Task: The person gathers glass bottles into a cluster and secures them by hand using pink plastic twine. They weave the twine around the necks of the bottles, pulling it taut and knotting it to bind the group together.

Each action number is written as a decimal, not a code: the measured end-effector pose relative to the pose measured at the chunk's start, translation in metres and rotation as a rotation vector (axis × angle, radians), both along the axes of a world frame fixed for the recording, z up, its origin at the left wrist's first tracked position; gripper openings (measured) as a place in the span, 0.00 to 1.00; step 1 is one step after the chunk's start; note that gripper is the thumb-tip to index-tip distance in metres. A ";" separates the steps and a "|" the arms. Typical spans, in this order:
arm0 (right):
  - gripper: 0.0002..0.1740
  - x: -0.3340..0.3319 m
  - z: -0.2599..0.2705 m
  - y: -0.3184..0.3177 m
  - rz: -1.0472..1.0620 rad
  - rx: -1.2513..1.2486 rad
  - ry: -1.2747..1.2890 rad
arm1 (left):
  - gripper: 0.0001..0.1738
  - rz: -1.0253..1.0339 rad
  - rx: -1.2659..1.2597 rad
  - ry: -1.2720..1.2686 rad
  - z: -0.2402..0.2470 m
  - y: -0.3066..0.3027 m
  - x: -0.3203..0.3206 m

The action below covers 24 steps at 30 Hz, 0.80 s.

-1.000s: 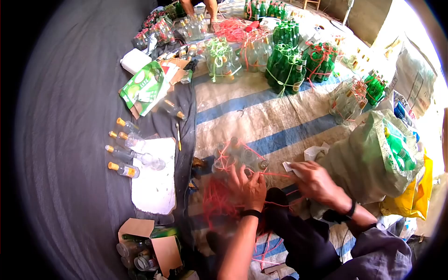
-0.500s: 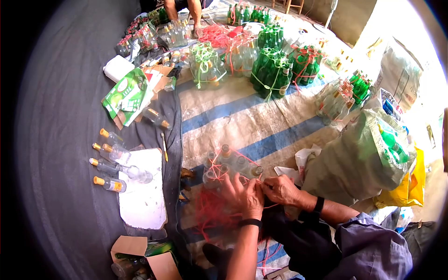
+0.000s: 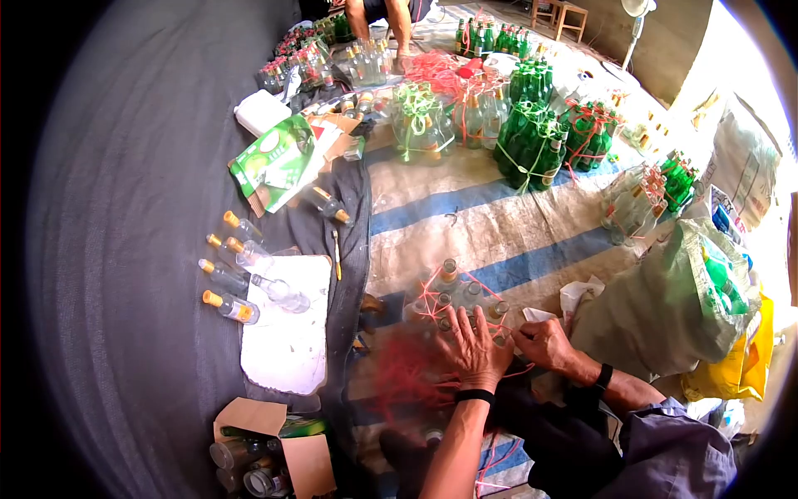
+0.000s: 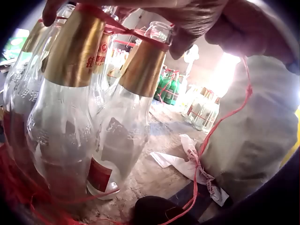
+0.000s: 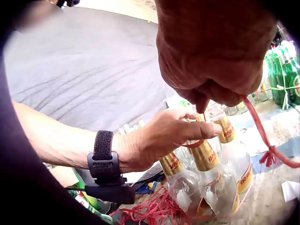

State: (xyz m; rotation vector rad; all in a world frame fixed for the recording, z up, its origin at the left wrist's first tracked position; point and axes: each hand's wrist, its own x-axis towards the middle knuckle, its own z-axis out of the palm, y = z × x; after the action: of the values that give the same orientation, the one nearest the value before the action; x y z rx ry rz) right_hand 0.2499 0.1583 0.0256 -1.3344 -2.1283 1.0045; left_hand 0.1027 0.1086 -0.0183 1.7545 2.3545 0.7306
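Observation:
A bundle of clear glass bottles (image 4: 63, 112) with gold neck wraps stands upright on the striped sheet, red string (image 3: 428, 301) crossing its necks. My left hand (image 3: 478, 348) rests over the near bottle tops with fingers spread, touching the string. In the right wrist view, the thumb of that left hand (image 5: 159, 136) lies along a gold neck. Just to the right, my right hand (image 3: 544, 343) pinches the red string (image 5: 258, 124), which hangs knotted from its curled fingers. Those fingertips are partly hidden behind the hand in the right wrist view.
A tangle of red string (image 3: 407, 374) lies left of the bundle. A bulging sack (image 3: 657, 308) stands close on the right. Loose bottles (image 3: 229, 308) lie by a white board (image 3: 287, 349) at left. Tied green bottles (image 3: 532, 150) stand farther back, where another person's legs (image 3: 399, 25) show.
My right hand came in from the right, string stretched, to beside the left hand, and now sits slightly apart from it. The left hand stays on the bottle tops. The head view has shifted.

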 end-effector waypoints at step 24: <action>0.11 0.049 -0.035 0.006 0.291 0.248 -0.142 | 0.60 0.056 0.083 0.222 -0.020 0.011 0.010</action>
State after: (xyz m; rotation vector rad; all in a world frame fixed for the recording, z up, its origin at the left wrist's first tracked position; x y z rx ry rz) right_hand 0.2984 0.1641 -0.0090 -1.0236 -2.5123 0.7346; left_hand 0.1123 0.1191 -0.0385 1.9010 2.5596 0.6814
